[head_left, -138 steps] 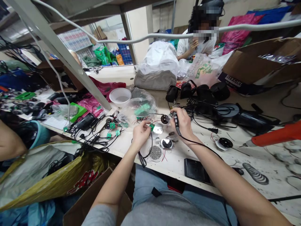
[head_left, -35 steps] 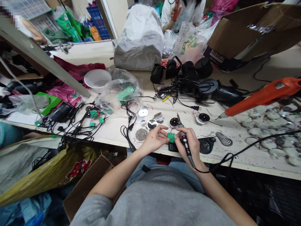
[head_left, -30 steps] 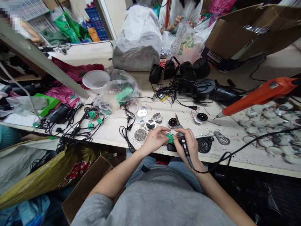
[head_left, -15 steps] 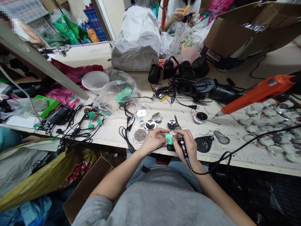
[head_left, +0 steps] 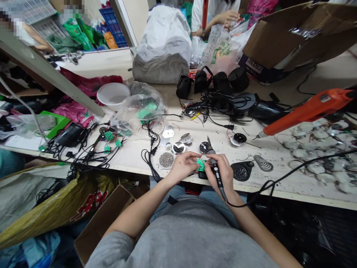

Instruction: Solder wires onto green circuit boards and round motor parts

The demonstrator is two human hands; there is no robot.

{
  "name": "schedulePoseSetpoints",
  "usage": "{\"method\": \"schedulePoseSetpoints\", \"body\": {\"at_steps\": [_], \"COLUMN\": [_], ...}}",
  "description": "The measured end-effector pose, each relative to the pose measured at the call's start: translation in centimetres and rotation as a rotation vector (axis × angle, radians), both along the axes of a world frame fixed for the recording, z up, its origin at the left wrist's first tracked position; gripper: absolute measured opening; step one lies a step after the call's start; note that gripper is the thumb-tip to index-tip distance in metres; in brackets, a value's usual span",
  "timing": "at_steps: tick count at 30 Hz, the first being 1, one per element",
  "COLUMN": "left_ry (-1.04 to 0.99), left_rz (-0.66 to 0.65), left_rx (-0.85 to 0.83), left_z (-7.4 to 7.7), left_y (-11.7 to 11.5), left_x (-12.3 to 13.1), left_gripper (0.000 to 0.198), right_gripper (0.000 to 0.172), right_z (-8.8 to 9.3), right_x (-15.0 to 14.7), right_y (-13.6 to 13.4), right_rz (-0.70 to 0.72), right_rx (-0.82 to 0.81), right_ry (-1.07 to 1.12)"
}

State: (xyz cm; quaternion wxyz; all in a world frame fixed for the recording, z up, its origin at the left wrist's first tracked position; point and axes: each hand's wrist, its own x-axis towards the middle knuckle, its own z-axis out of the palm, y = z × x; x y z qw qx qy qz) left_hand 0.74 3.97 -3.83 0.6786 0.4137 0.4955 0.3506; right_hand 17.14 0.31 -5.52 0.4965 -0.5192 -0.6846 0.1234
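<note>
Black box [head_left: 252,66] printed "GIRL" sits beyond the green circuit board [head_left: 200,165].

Left hand [head_left: 182,165] pinching forward, fingers curled, right hand [head_left: 222,173] closed in a pen-like grip, both held close together

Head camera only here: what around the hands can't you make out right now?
Head view:
- Underside of the green circuit board: hidden by the board itself and the left hand.
- Black object beneath the hands: mostly covered by the right hand, so unidentifiable.
- Wire joints on the board: too small to read.
- Small beads in the round dish: too small to identify.
</note>
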Motion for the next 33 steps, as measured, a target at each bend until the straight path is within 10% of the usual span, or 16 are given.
{"method": "schedulePoseSetpoints", "body": {"at_steps": [13, 18, 23, 33], "left_ry": [0.194, 0.514, 0.702, 0.804], "left_rz": [-0.118, -0.219, -0.597, -0.716], "left_rx": [0.131, 0.591, 0.998, 0.914], "left_z": [0.1, 1.1, 0.8, -0.9], "left_y": [0.6, 3.7, 6.7, 8.7], "left_x": [-0.5, -1.0, 0.5, 3.0], "left_gripper": [0.031, 0.032, 0.071, 0.066], "right_gripper": [0.024, 0.024, 0.022, 0.023], "right_z": [0.3, 0.6, 0.5, 0.7], "right_x": [0.3, 0.9, 1.4, 2.1], "right_y": [-0.2, -0.9, -1.4, -1.2], "right_rz": [-0.006, -0.037, -0.072, -0.153], "right_rx": [-0.007, -0.008, -0.004, 0.024], "right_ry": [0.010, 0.041, 0.040, 0.097]}}
